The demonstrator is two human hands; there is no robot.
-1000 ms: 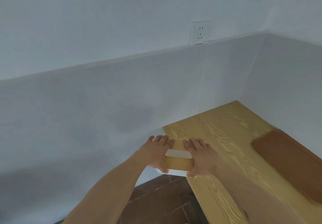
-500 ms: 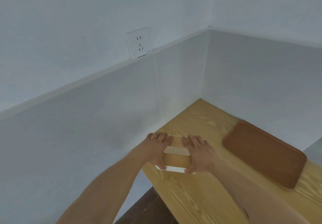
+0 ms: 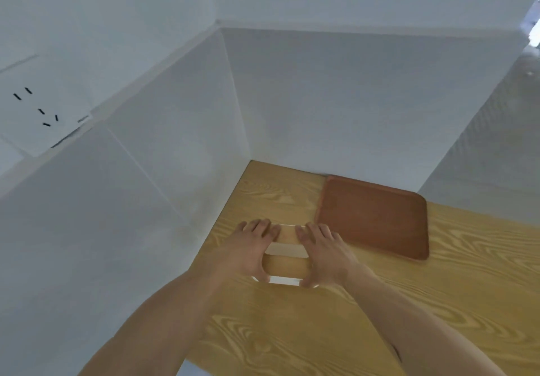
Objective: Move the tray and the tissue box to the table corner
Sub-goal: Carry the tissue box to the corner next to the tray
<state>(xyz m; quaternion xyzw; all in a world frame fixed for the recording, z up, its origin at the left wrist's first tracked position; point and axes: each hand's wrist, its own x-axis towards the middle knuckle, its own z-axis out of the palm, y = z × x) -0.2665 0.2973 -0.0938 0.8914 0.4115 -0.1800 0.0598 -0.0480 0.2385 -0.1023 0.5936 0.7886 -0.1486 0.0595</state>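
Observation:
The tissue box [image 3: 285,261], with a pale wooden lid, a white slot and white sides, is held between both hands over the wooden table [image 3: 321,332], near the left wall. My left hand [image 3: 248,250] grips its left end and my right hand [image 3: 324,254] grips its right end, fingers over the top. A flat reddish-brown tray [image 3: 377,218] lies just right of the box, one corner touching the back wall. I cannot tell whether the box rests on the table or hangs just above it.
White walls meet at the table's far corner [image 3: 251,161], behind the box and left of the tray. A wall socket [image 3: 38,109] sits high on the left wall. A bare strip of tabletop [image 3: 277,188] lies between the box and the corner.
Both hands have carried the tissue box from the table's outer edge inward, toward the wall corner. The view has swung left, so the tray now sits close beside the box.

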